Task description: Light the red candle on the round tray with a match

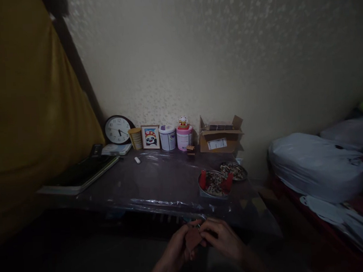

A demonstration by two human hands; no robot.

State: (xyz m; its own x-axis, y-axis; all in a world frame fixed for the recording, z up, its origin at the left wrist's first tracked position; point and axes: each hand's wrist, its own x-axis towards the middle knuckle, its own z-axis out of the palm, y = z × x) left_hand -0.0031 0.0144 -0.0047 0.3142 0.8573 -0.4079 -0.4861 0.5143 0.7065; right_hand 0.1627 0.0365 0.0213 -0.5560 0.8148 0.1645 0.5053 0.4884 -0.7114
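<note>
Low in the view, just in front of the table's front edge, both hands meet around a small flat reddish-brown piece (192, 238). My left hand (176, 245) grips it from the left, with some fingers underneath. My right hand (219, 235) has its fingers curled and pinched at the piece's upper right edge. A tiny shiny bit shows near those fingertips, too small and dark to name. Beyond the hands, on the table, stands a round container (214, 194) of small mixed bits, with two red upright parts at its sides. A round tray (246, 175) of similar small pieces is behind it.
The table (159, 179) has a clear plastic cover. Along the wall stand a clock (118, 130), a framed panda picture (150, 137), two tubs (167, 138) and an open cardboard box (204, 143). A large book (81, 186) lies left; white bags (315, 162) are right.
</note>
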